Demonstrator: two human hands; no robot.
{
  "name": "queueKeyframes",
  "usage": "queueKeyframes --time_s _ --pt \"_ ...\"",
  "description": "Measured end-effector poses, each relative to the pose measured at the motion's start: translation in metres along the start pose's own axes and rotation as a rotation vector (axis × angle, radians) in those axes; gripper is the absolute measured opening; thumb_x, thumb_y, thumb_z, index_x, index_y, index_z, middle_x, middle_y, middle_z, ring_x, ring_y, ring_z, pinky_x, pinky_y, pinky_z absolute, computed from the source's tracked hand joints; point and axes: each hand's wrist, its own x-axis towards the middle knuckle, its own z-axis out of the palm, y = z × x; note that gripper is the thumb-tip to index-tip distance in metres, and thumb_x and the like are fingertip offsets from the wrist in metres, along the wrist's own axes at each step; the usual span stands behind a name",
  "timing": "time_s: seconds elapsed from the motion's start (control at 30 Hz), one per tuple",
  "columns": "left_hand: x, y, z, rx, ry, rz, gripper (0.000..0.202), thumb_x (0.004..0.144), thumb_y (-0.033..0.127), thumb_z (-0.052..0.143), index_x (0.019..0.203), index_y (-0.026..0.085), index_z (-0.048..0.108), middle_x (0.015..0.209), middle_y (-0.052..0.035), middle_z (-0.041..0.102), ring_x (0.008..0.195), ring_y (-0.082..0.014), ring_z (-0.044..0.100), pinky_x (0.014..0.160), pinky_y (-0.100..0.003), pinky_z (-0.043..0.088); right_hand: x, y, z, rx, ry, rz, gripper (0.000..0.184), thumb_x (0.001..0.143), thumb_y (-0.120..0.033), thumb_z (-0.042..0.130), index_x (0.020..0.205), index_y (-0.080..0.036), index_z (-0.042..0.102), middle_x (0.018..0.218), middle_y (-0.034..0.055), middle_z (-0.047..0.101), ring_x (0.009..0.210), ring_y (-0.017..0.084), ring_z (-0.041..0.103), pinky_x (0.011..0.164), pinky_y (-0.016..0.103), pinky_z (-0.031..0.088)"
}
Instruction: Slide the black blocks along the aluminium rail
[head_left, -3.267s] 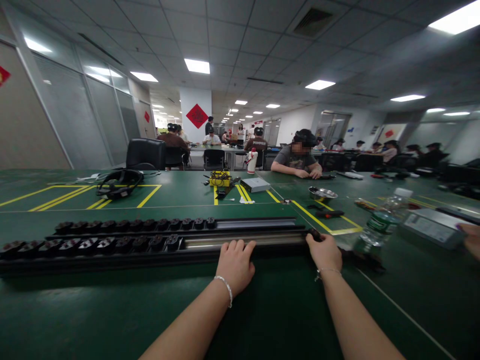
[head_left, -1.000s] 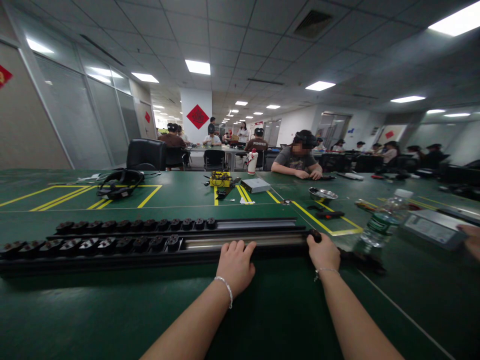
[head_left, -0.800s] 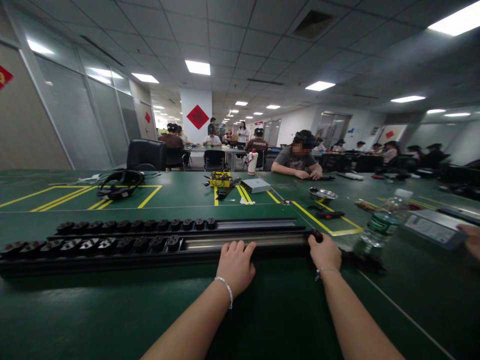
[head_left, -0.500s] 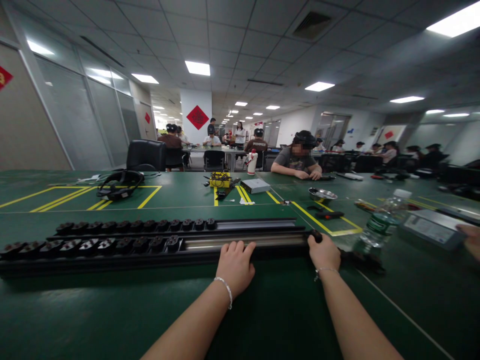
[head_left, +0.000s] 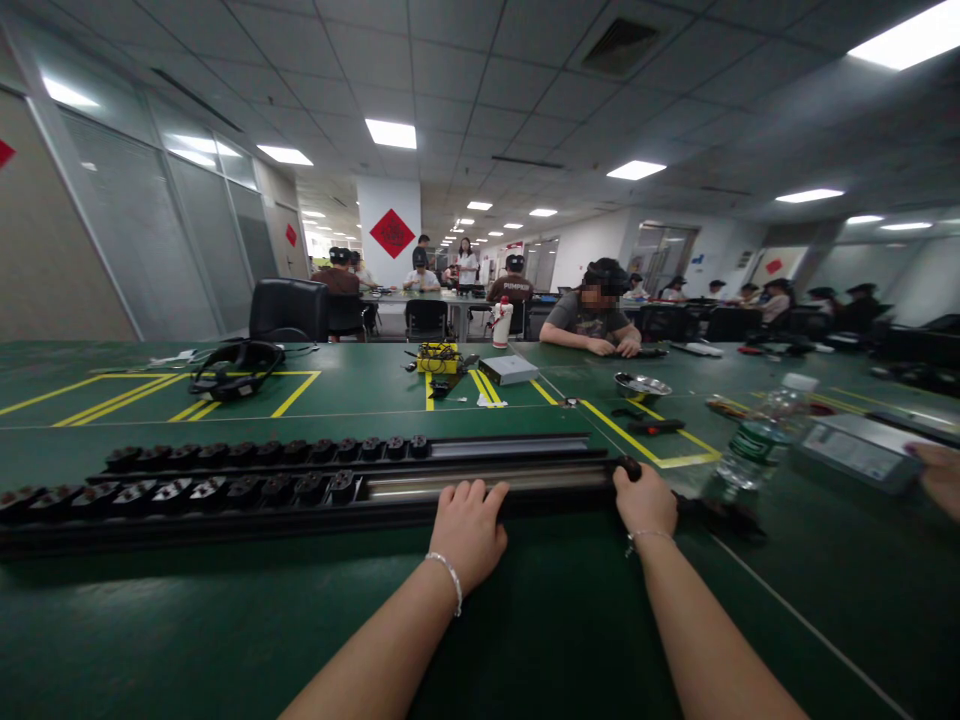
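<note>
A long black rail (head_left: 300,512) lies across the green table (head_left: 225,630), with a row of several black socket modules (head_left: 180,490) in its left half and a bare metal channel (head_left: 487,481) to the right. A second rail (head_left: 345,449) with more modules lies just behind it. My left hand (head_left: 466,530) rests on the near rail's front edge, fingers curled over it. My right hand (head_left: 645,503) is closed at the rail's right end on a small black part (head_left: 631,467).
A plastic water bottle (head_left: 757,433) stands at right beside a grey box (head_left: 855,452) and another person's hand (head_left: 937,475). A headset (head_left: 232,364), a yellow device (head_left: 439,357), a metal bowl (head_left: 641,384) and a seated person (head_left: 592,312) are farther back.
Both hands stay on the rail. My right hand's small black part shows a little more at the rail's end. The camera has shifted slightly.
</note>
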Motion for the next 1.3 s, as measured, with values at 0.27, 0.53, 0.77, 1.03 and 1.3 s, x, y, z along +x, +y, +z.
queueKeyframes --time_s 0.27,0.53,0.77,1.03,1.3 --pt "-0.0005 -0.0012 0.0028 0.001 0.027 0.009 0.049 0.075 0.029 0.049 0.123 0.03 0.041 0.102 -0.0038 0.053 0.097 -0.0215 0.045 0.085 -0.037 0.031 0.0041 0.0051 0.0008 0.018 0.032 0.011 0.039 0.078 -0.039 0.04 0.102 -0.015 0.06 0.092 0.0135 0.062 0.083 0.026 0.058 0.075 0.037 0.044" --pt "-0.0002 -0.0013 0.0033 -0.001 0.048 0.012 0.048 0.074 0.029 0.05 0.122 0.03 0.042 0.101 -0.0039 0.053 0.095 -0.0219 0.045 0.084 -0.037 0.03 0.0039 0.0045 0.0012 0.009 0.027 0.014 0.04 0.079 -0.039 0.039 0.103 -0.014 0.06 0.096 0.0142 0.062 0.085 0.026 0.058 0.074 0.037 0.044" --pt "-0.0008 -0.0002 0.0025 0.02 0.033 -0.001 0.048 0.074 0.029 0.049 0.122 0.03 0.042 0.101 -0.0044 0.053 0.097 -0.0222 0.045 0.085 -0.037 0.03 0.0049 0.0046 0.0012 0.0 0.022 0.023 0.04 0.079 -0.038 0.04 0.105 -0.014 0.059 0.097 0.0144 0.062 0.089 0.027 0.058 0.076 0.037 0.044" --pt "-0.0006 0.0004 0.0007 0.005 0.013 0.0 0.048 0.075 0.029 0.048 0.123 0.03 0.041 0.102 -0.0045 0.053 0.097 -0.0218 0.045 0.086 -0.037 0.03 0.0028 0.0011 -0.0012 -0.001 0.004 0.041 0.038 0.079 -0.038 0.039 0.102 -0.015 0.059 0.097 0.0131 0.062 0.087 0.026 0.058 0.075 0.036 0.045" --pt "-0.0005 0.002 -0.0027 0.004 -0.002 -0.003 0.048 0.075 0.029 0.047 0.123 0.03 0.041 0.104 -0.0048 0.053 0.098 -0.0221 0.045 0.086 -0.037 0.03 0.0008 -0.0004 -0.0029 0.016 -0.001 0.037 0.039 0.08 -0.039 0.038 0.101 -0.013 0.058 0.096 0.0152 0.061 0.086 0.026 0.058 0.073 0.038 0.045"
